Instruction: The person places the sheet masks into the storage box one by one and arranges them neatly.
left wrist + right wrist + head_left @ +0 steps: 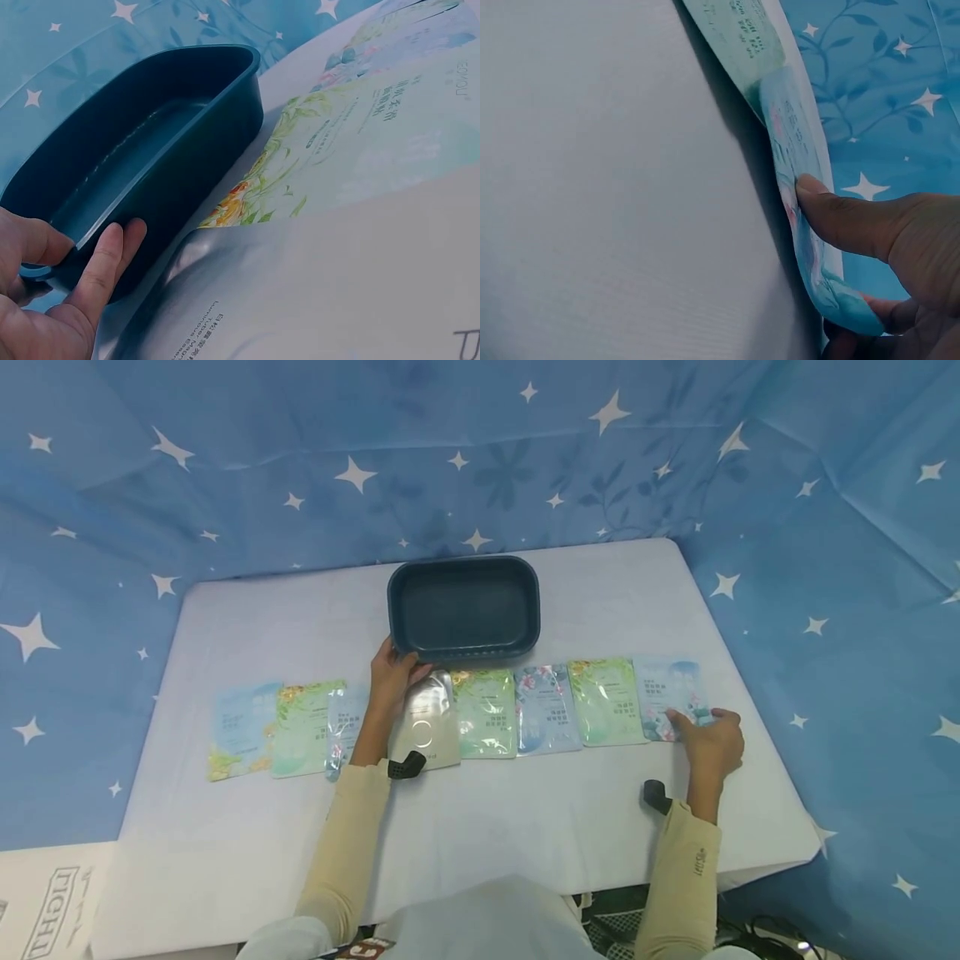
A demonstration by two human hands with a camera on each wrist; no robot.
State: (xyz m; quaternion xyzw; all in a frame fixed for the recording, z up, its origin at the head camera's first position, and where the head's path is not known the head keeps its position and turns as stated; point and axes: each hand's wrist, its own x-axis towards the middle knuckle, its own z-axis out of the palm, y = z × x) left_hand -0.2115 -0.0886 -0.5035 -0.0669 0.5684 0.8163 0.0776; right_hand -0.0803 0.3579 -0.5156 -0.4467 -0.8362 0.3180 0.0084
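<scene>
A dark teal rectangular plastic tub point(465, 610) stands at the table's back middle. My left hand point(393, 681) pinches its near left corner; in the left wrist view the thumb lies inside the rim and fingers press the outer wall. Under the left forearm lies a silvery sheet mask packet point(427, 727), partly hidden. My right hand point(712, 743) holds the light blue floral sheet mask packet point(667, 689) at the row's right end, by its lower right corner. In the right wrist view, the thumb is on top and that packet's edge point(802, 247) bends up off the table.
Several flat sheet mask packets form a row across the white table point(510, 827): a blue-yellow one point(243, 731) at far left, green ones point(607, 702), and a blue floral one point(547, 710). A blue star-print curtain point(450, 468) surrounds the back and sides.
</scene>
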